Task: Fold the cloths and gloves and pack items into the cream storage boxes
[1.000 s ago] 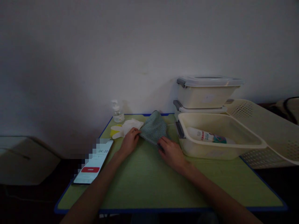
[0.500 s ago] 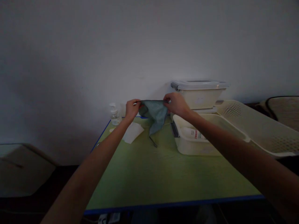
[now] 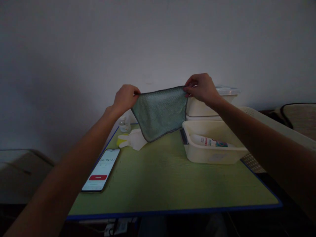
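Note:
A grey-green cleaning cloth [image 3: 163,113] with a dark stitched edge hangs spread between my two hands above the table. My left hand [image 3: 125,97] pinches its upper left corner, and my right hand [image 3: 201,87] pinches the upper right one, a little higher. The cloth's lower edge hangs near the tabletop; I cannot tell whether it touches. Behind its lower left corner lies a white, paper-like piece [image 3: 137,140] with a yellow part at its left end. Partly hidden by my left wrist is a clear bottle [image 3: 124,124].
A phone [image 3: 101,169] showing a timer lies at the left of the green table [image 3: 160,187]. On the right stands an open cream bin [image 3: 214,156] holding a white tube [image 3: 208,141]. Behind it are lidded boxes [image 3: 202,108], and a perforated basket [image 3: 256,163] is beside it.
The cloth was bunched and drooping; now it is stretched out flat. My hands have moved apart and up, the left one leftward and the right one rightward. The phone has come into view.

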The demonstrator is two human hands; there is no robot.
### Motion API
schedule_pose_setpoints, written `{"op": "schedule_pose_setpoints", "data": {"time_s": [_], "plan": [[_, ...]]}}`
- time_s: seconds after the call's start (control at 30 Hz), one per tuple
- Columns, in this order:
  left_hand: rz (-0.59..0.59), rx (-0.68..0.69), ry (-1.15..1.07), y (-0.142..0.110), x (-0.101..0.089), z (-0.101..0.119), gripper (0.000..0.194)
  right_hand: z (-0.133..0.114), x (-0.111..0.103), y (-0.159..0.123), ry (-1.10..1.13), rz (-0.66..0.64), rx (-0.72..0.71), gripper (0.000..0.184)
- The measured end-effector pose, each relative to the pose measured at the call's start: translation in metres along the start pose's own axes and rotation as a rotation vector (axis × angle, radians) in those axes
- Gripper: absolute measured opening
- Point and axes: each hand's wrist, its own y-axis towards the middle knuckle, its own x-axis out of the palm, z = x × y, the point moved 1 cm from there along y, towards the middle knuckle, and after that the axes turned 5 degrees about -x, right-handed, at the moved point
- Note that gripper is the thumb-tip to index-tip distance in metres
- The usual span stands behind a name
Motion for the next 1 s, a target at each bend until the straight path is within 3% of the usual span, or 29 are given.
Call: {"op": "schedule_pose_setpoints", "data": {"time_s": [0.17,0.3,0.4,0.5,0.67,0.77,0.83,0.9,1.0], "plan": [[-0.014,-0.034,0.104,-0.006,0.002,-0.016,0.026,0.001,0.014,-0.011,0.017,-0.068,0.091,0.004],[-0.128,-0.021,0.126,-0.010,0.016,-0.028,0.026,0.000,0.032,-0.031,-0.021,-0.203,0.190,0.005],[-0.136,-0.026,0.103,-0.012,0.019,-0.032,0.026,0.000,0.038,-0.037,-0.062,-0.186,0.174,0.007],[0.020,-0.046,0.063,-0.009,0.002,-0.026,0.026,-0.004,0.033,-0.030,-0.095,-0.128,0.157,0.007],[0.287,0.013,0.066,-0.013,-0.056,-0.006,0.033,-0.030,0.003,-0.024,0.028,0.093,0.052,0.009],[0.338,0.109,0.054,-0.044,-0.082,0.000,0.028,-0.054,-0.019,-0.053,0.077,0.121,-0.052,0.008],[0.308,0.212,0.039,-0.081,-0.086,-0.003,0.024,-0.067,-0.027,-0.090,0.025,0.040,-0.126,0.007],[0.239,0.291,-0.007,-0.128,-0.078,-0.013,0.016,-0.073,-0.029,-0.138,-0.056,-0.100,-0.197,0.008],[0.001,0.331,-0.105,-0.202,-0.048,-0.031,0.018,-0.070,-0.019,-0.214,-0.059,-0.349,-0.295,0.023]]}}
